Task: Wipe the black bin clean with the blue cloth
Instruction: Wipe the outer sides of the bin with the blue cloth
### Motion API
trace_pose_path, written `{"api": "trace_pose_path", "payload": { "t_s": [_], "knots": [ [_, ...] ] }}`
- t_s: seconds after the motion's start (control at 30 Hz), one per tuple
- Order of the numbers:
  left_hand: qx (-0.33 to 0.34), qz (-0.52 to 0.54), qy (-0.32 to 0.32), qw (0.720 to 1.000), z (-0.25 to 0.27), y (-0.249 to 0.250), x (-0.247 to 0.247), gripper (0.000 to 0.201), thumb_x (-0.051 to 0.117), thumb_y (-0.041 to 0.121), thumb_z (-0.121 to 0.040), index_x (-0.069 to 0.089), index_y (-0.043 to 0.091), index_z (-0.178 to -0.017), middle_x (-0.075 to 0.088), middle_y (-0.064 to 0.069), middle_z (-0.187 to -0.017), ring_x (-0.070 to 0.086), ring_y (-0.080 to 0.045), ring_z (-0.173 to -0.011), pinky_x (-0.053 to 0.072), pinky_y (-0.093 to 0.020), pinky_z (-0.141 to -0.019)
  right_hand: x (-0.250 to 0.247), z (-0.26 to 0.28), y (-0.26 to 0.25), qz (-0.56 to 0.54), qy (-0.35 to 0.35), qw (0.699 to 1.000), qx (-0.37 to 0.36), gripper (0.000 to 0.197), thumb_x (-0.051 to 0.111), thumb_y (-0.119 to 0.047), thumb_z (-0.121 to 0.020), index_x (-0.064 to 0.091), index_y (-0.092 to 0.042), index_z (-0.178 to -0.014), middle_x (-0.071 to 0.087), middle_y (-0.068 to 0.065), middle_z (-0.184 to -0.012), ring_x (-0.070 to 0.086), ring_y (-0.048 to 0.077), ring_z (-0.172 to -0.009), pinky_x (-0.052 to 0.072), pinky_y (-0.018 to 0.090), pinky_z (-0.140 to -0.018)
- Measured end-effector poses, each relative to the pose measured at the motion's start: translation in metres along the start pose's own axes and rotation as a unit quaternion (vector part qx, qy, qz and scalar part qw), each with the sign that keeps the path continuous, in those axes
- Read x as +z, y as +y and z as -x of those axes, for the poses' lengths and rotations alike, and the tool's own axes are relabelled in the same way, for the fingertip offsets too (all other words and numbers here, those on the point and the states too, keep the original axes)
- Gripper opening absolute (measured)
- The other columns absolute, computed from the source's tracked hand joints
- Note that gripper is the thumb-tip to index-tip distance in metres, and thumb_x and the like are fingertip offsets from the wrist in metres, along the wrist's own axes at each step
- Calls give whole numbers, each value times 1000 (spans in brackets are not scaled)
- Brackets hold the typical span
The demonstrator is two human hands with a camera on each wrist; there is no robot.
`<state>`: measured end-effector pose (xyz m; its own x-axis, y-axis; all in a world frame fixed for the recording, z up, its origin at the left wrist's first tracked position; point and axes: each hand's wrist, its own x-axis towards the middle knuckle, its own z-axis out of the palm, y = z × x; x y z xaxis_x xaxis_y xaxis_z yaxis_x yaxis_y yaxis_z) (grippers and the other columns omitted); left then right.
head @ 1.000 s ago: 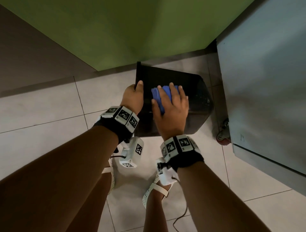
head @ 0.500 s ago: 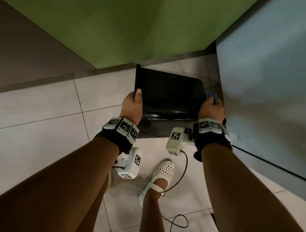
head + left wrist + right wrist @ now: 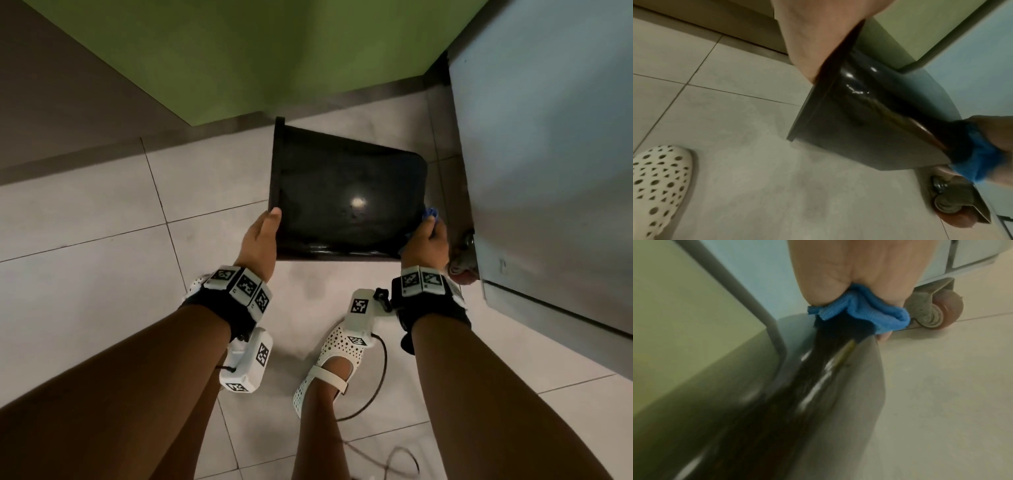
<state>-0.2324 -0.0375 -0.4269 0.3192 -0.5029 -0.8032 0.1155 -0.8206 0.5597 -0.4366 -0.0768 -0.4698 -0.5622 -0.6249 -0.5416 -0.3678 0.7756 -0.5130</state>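
Note:
The black bin (image 3: 346, 192) lies tipped on its side above the tiled floor, one glossy wall facing up with a light spot on it. My left hand (image 3: 262, 236) grips its rim at the near left corner, thumb on top. My right hand (image 3: 426, 240) grips the near right corner with the blue cloth (image 3: 430, 214) bunched between palm and bin. The left wrist view shows the bin (image 3: 869, 116) and the cloth (image 3: 980, 160) at its far corner. In the right wrist view the cloth (image 3: 865, 313) is squeezed against the bin's edge (image 3: 818, 378).
A grey metal cabinet (image 3: 548, 154) on castor wheels (image 3: 462, 263) stands close on the right, just beside my right hand. A green panel (image 3: 257, 51) and a dark wall lie behind the bin. My white perforated shoe (image 3: 329, 359) and a cable (image 3: 373, 394) are on the floor below.
My right hand left the bin's top face, where it pressed the cloth, and went to the near right corner. The bin has turned so a broad wall faces up.

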Motion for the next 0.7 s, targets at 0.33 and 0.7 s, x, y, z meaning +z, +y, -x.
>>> {"api": "trace_pose_path", "payload": {
  "t_s": [0.33,0.7],
  "knots": [
    [70,-47,34,996,-20,32,9,53,22,46,-98,52,11,-126,54,-7,-130,47,-12,-107,32,-19,-89,30,25,15,110,79,955,-263,44,42,-26,-95,39,-17,-139,23,21,-150,21,38,-138,26,47,-113],
    [93,-89,57,990,-25,28,7,52,25,41,-99,57,5,-118,53,1,-103,47,-11,-98,35,-10,-79,69,39,-33,230,22,880,-415,48,49,-22,-87,42,-22,-134,34,20,-145,29,47,-133,27,62,-103]
  ]
}}
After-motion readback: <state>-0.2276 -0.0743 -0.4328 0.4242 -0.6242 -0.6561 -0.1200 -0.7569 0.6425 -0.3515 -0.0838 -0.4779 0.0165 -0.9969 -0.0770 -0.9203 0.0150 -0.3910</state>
